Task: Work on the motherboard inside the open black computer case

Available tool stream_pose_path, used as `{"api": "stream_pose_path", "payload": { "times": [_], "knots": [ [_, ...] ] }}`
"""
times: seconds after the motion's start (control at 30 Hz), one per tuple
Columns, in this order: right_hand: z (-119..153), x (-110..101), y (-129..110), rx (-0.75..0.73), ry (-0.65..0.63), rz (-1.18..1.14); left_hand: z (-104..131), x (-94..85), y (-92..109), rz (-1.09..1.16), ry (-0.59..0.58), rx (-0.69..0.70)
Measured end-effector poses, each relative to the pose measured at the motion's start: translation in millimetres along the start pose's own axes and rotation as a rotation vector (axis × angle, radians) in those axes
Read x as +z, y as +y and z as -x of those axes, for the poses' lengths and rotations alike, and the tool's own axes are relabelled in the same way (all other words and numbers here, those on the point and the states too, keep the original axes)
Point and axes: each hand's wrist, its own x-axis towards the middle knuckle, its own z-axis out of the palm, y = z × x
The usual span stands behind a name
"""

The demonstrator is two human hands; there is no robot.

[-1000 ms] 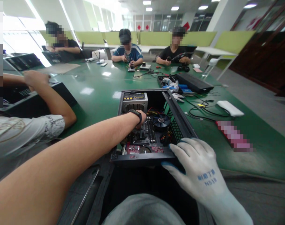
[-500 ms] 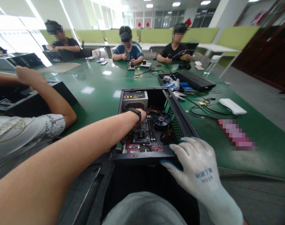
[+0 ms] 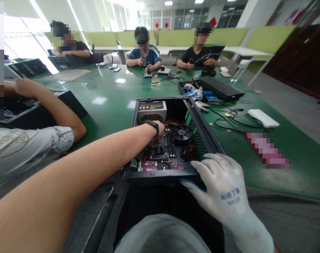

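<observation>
An open black computer case point(image 3: 160, 178) lies in front of me at the table's edge. My left hand point(image 3: 160, 128), bare with a dark wristband point(image 3: 154, 127), reaches inside it over the motherboard point(image 3: 160, 149); its fingers are mostly hidden. Just beyond that hand sits the grey power supply point(image 3: 152, 113), and to its right is a round black fan point(image 3: 182, 134). Red circuit boards point(image 3: 151, 165) show along the near side. Wearing a white glove, my right hand point(image 3: 218, 179) grips the near right corner of the case, fingers over the rim and thumb in front.
On the green table point(image 3: 110, 91) a co-worker's arm point(image 3: 54, 105) rests by another black case point(image 3: 73, 102) at left. Black cables point(image 3: 225, 121), a white pouch point(image 3: 264, 118) and a blurred pink item point(image 3: 266, 151) lie at right. Beyond is a box of gloves point(image 3: 194, 91). Several people sit opposite.
Both my hands keep nearly the same places on and in the case. The view has tilted slightly; the co-worker's hand at left has shifted a little.
</observation>
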Motion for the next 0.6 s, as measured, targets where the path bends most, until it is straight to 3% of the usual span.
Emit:
{"api": "stream_pose_path", "payload": {
  "times": [0.43,0.6],
  "knots": [
    [-1,1,-2,0.002,-0.014,-0.001,11,-3.5,5,-0.066,-0.006,0.045],
    [-3,0,-5,0.053,-0.060,-0.006,12,-4.6,-2,0.006,0.110,0.057]
  ]
}}
